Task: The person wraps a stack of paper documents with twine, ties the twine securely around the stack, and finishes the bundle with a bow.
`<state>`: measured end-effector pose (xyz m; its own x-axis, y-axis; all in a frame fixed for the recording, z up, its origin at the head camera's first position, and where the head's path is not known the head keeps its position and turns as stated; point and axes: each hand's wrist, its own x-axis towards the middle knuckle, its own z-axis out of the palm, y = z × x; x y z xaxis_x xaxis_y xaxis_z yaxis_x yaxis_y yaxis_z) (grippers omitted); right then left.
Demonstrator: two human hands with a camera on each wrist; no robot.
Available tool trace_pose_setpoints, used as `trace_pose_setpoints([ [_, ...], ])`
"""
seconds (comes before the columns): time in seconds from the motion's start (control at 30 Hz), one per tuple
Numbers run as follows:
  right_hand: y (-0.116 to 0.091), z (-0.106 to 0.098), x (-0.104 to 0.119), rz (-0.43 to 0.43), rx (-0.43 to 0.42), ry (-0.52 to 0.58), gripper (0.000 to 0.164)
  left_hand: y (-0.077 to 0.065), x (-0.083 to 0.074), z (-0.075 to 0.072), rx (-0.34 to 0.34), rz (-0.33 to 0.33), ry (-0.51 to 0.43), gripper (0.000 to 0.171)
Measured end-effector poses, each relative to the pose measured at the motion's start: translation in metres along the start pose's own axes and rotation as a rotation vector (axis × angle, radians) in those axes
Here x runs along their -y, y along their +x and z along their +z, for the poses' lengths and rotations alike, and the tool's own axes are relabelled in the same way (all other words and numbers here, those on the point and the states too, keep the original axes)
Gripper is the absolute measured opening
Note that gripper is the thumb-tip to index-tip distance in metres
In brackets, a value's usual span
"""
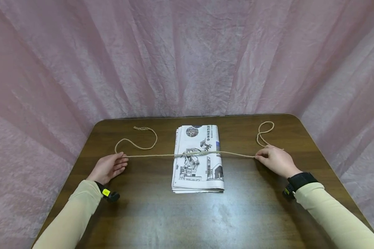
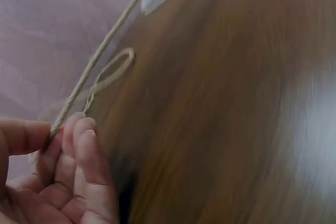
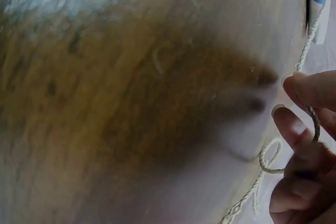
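Observation:
A folded stack of newspapers (image 1: 197, 176) lies on the wooden table. Across its middle runs a thin beige rope (image 1: 152, 155), stretched nearly straight to both sides. To the left of the stack, my left hand (image 1: 109, 166) pinches the rope between thumb and fingers; the left wrist view shows the rope (image 2: 94, 61) rising from that pinch. My right hand (image 1: 277, 160) grips the other side between thumb and fingertips, and in the right wrist view the rope (image 3: 303, 51) leads from there toward the papers. Whether the rope passes under the stack is hidden.
The rope's left tail curves over the table (image 1: 193, 218) behind my left hand. Its right tail makes a loop near the far right corner. Pink curtains (image 1: 180, 62) hang behind the table and along both sides.

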<state>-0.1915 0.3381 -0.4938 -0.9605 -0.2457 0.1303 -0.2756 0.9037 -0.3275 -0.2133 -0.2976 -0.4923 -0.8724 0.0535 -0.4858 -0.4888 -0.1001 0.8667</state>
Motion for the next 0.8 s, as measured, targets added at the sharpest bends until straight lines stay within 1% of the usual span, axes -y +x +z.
trace_pose_setpoints([
  [0.1, 0.000, 0.000, 0.000, 0.001, -0.003, -0.020, 0.013, 0.002, -0.001, -0.010, -0.025, -0.012, 0.095, 0.047],
  [0.2, 0.000, 0.000, 0.000, -0.007, -0.012, -0.039, 0.011, 0.003, -0.005, -0.019, -0.052, -0.018, 0.178, 0.046],
  [0.27, 0.000, 0.000, -0.001, -0.015, -0.019, -0.047, 0.010, 0.002, -0.009, -0.026, -0.072, -0.024, 0.202, 0.042],
  [0.33, 0.001, 0.001, -0.002, -0.022, -0.024, -0.049, 0.009, 0.001, -0.015, -0.036, -0.096, -0.036, 0.197, 0.036],
  [0.37, 0.001, 0.002, -0.002, -0.023, -0.029, -0.049, 0.009, 0.000, -0.017, -0.042, -0.108, -0.044, 0.179, 0.032],
  [0.47, 0.002, 0.003, -0.004, -0.027, -0.032, -0.044, 0.008, -0.002, -0.025, -0.060, -0.122, -0.073, 0.064, 0.026],
  [0.57, 0.003, 0.004, -0.005, -0.028, -0.028, -0.036, 0.008, -0.004, -0.031, -0.072, -0.101, -0.105, -0.079, 0.034],
  [0.6, 0.003, 0.004, -0.006, -0.030, -0.026, -0.032, 0.007, -0.005, -0.033, -0.074, -0.089, -0.118, -0.125, 0.036],
  [0.7, 0.003, 0.005, -0.005, -0.039, -0.021, -0.023, 0.006, -0.004, -0.034, -0.072, -0.061, -0.164, -0.223, 0.042],
  [0.77, 0.004, 0.005, -0.005, -0.045, -0.016, -0.018, 0.005, -0.003, -0.032, -0.070, -0.055, -0.187, -0.256, 0.047],
  [0.8, 0.004, 0.005, -0.004, -0.046, -0.011, -0.015, 0.005, -0.003, -0.031, -0.070, -0.057, -0.198, -0.242, 0.049],
])
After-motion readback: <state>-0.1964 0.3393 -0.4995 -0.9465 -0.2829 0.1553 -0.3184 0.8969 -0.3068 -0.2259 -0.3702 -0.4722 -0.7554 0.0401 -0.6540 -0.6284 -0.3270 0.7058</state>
